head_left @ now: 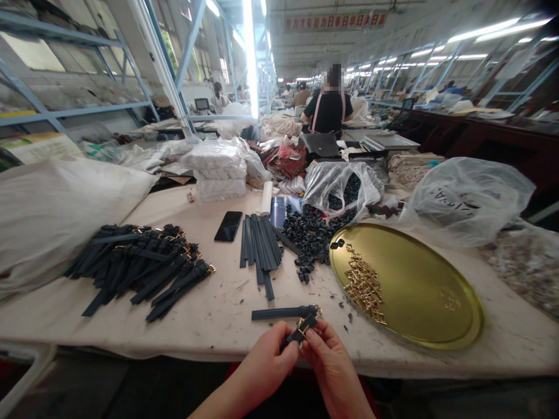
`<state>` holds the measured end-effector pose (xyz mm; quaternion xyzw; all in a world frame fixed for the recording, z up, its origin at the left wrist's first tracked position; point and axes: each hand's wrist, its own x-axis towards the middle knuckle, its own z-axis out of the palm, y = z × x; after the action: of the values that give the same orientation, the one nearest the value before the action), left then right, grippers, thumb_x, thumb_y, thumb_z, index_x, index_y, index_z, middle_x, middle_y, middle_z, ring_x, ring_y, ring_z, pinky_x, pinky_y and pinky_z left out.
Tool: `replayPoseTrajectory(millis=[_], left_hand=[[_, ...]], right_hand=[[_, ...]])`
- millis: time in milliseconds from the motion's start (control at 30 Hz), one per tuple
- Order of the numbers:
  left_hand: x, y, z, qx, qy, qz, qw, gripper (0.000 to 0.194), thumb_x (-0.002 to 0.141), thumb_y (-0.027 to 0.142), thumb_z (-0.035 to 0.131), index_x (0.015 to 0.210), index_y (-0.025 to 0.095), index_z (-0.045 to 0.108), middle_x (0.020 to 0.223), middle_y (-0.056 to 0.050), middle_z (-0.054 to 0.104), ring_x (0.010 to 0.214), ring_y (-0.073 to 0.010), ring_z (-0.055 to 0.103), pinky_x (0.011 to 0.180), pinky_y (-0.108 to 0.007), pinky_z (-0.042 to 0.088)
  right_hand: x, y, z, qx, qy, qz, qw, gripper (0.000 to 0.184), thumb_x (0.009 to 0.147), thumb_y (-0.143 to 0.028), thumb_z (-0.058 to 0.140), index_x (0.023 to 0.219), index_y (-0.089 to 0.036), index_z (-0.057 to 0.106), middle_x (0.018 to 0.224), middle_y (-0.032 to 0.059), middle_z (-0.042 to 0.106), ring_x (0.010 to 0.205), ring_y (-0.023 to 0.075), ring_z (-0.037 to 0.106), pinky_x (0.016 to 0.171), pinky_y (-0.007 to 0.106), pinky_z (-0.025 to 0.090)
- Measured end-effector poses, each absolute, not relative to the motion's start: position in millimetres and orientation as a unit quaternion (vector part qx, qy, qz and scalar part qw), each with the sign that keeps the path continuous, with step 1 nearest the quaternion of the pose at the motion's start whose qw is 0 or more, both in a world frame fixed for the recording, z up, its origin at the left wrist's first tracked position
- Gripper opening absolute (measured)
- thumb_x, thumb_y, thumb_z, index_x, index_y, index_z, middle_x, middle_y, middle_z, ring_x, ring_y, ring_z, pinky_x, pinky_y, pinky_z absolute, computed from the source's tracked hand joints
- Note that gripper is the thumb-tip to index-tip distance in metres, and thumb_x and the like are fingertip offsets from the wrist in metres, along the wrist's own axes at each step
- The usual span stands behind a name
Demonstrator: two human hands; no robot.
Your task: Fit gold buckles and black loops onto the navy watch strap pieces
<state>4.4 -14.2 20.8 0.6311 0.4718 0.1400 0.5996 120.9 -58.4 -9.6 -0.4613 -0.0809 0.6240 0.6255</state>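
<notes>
Both hands meet at the table's front edge around one dark strap (pixel 311 320) with a gold buckle (pixel 302 329). My left hand (pixel 274 355) is closed on the strap's body, thumb on top. At the buckle end, my right hand (pixel 324 348) pinches the same strap between thumb and fingers. Just beyond them lies another buckled strap (pixel 279 313), flat on the table. Plain dark strips (pixel 261 244) are fanned out farther back. To their right spreads a heap of small black loops (pixel 314 233). Several gold buckles (pixel 363 285) lie on a gold oval tray (pixel 430 279).
A pile of buckled straps (pixel 144 262) covers the table's left part. Behind the strips are a black phone (pixel 228 226) and a white roll (pixel 266 198). Plastic bags (pixel 471 195) crowd the back and right. A person in a black top (pixel 328 110) is farther off.
</notes>
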Motion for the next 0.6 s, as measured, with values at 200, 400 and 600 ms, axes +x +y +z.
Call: replayPoseTrajectory(millis=[200, 400, 600], left_hand=[[5.4, -16.0, 11.5, 0.599, 0.457, 0.176, 0.634, 0.007, 0.078, 0.024, 0.042, 0.078, 0.017, 0.044, 0.061, 0.005, 0.049, 0.052, -0.0077, 0.043, 0.05, -0.018, 0.035], [-0.2, -17.0, 7.1, 0.577, 0.451, 0.123, 0.669, 0.017, 0.081, 0.033, 0.039, 0.078, 0.018, 0.043, 0.05, 0.008, 0.044, 0.034, -0.0047, 0.032, 0.033, -0.016, 0.022], [-0.6, -17.9, 11.8, 0.577, 0.451, 0.138, 0.667, 0.015, 0.078, 0.031, 0.04, 0.076, 0.016, 0.043, 0.058, 0.005, 0.049, 0.035, -0.0036, 0.037, 0.034, -0.016, 0.026]], right_hand=[[114.2, -61.7, -25.1, -0.456, -0.154, 0.643, 0.596, 0.032, 0.061, -0.037, 0.072, 0.081, -0.019, 0.056, 0.066, -0.0034, 0.059, 0.052, 0.0097, 0.051, 0.049, 0.021, 0.039], [113.5, -66.1, -25.7, -0.476, -0.175, 0.618, 0.6, 0.023, 0.068, -0.036, 0.066, 0.079, -0.019, 0.054, 0.06, -0.0054, 0.053, 0.051, 0.0089, 0.046, 0.05, 0.022, 0.037], [111.4, -67.3, -15.7, -0.463, -0.138, 0.619, 0.619, 0.021, 0.071, -0.035, 0.064, 0.079, -0.02, 0.052, 0.059, -0.0056, 0.053, 0.051, 0.0095, 0.046, 0.051, 0.023, 0.038]])
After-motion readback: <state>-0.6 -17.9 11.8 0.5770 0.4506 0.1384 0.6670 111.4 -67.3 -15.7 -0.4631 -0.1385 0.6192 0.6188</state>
